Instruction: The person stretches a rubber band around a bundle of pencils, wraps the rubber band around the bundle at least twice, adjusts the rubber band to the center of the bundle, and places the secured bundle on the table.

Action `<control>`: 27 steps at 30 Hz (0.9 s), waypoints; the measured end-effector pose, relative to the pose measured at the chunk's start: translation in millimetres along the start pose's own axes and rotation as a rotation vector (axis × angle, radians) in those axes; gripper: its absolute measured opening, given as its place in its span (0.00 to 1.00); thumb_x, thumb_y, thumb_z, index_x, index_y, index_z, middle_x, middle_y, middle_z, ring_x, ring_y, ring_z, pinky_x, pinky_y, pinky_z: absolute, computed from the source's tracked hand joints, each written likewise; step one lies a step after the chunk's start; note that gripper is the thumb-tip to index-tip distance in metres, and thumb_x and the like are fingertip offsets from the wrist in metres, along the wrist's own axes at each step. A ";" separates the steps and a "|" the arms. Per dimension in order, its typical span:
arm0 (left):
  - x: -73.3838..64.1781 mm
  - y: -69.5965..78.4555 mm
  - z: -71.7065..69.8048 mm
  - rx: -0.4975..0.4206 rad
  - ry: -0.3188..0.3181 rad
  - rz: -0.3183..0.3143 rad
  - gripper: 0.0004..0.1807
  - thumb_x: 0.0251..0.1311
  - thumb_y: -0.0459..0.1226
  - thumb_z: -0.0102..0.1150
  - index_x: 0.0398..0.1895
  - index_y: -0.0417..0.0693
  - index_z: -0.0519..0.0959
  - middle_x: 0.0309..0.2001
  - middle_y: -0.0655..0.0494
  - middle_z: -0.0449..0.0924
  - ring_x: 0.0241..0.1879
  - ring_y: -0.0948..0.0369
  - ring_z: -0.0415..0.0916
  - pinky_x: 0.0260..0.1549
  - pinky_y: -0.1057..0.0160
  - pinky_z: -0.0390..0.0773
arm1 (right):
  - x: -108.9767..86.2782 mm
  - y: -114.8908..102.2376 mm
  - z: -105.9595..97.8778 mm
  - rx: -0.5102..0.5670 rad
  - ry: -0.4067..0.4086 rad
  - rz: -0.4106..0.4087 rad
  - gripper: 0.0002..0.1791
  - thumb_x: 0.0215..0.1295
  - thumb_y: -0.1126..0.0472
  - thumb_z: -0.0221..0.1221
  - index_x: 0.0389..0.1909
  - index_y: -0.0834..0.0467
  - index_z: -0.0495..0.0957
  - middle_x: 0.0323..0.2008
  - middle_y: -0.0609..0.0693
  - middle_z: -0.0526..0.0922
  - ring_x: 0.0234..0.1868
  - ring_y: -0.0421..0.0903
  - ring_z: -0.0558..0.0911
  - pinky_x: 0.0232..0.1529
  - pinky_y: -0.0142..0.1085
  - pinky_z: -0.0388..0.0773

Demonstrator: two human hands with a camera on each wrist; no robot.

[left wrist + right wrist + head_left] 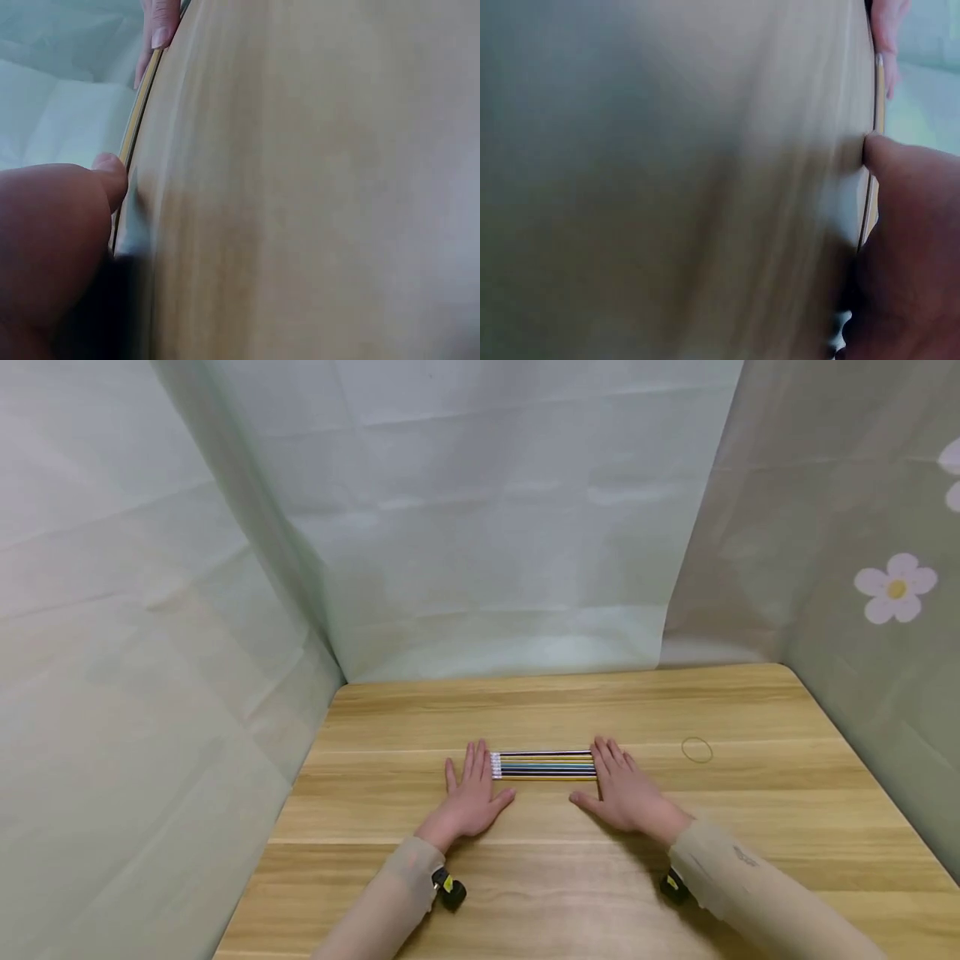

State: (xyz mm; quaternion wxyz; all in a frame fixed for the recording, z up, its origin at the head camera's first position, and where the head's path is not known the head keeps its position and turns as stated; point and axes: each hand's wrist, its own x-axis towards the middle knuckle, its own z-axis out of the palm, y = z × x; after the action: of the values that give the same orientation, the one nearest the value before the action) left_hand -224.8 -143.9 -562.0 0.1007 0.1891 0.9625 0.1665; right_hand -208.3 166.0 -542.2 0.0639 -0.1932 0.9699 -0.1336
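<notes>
**Pencils lie in a row between your two flat hands**

Pencils [543,765] lie side by side in a tight row near the middle of the wooden counter [570,877], running left to right, with their white eraser ends toward your left hand [471,793]. That hand lies palm down on the counter, fingers straight and close together, its fingertips against the eraser end of the row. Your right hand [626,791] lies the same way at the other end, fingers straight and flat, touching the far tips of the pencils. Neither hand grips anything; both simply bracket the row.

From the left wrist view you see your thumb [111,174] just beside the edge of the pencils [139,112], with fingers of your other hand [160,30] at the far end. The right wrist view is blurred, but your thumb [889,161] sits against the pencils [877,105] there too.

A thin rubber band [697,749] lies on the counter to the right of your right hand, apart from the pencils. Pale green cloth [480,527] hangs behind and to both sides, with a flower print [896,587] on the right.
</notes>
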 end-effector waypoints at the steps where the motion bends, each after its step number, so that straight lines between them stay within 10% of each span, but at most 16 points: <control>1: -2.3 -0.1 -0.4 -0.002 -0.010 0.011 0.54 0.80 0.66 0.37 0.85 0.32 0.37 0.86 0.39 0.23 0.84 0.44 0.16 0.72 0.29 0.18 | -3.4 -1.6 1.0 -0.015 -0.005 0.004 0.57 0.79 0.29 0.49 0.82 0.74 0.46 0.83 0.72 0.44 0.84 0.69 0.45 0.79 0.63 0.47; 27: -10.7 6.4 -14.3 0.016 -0.085 0.005 0.55 0.79 0.65 0.42 0.85 0.33 0.36 0.86 0.38 0.24 0.84 0.43 0.19 0.75 0.31 0.24 | 6.3 10.7 6.6 0.052 -0.031 0.003 0.64 0.75 0.24 0.49 0.82 0.76 0.41 0.83 0.73 0.38 0.84 0.70 0.38 0.79 0.65 0.41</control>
State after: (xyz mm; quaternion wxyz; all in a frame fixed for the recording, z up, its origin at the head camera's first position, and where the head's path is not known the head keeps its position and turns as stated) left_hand -216.6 -146.6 -545.1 0.1398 0.1993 0.9581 0.1508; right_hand -216.7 171.5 -552.0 0.0843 -0.1919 0.9653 -0.1556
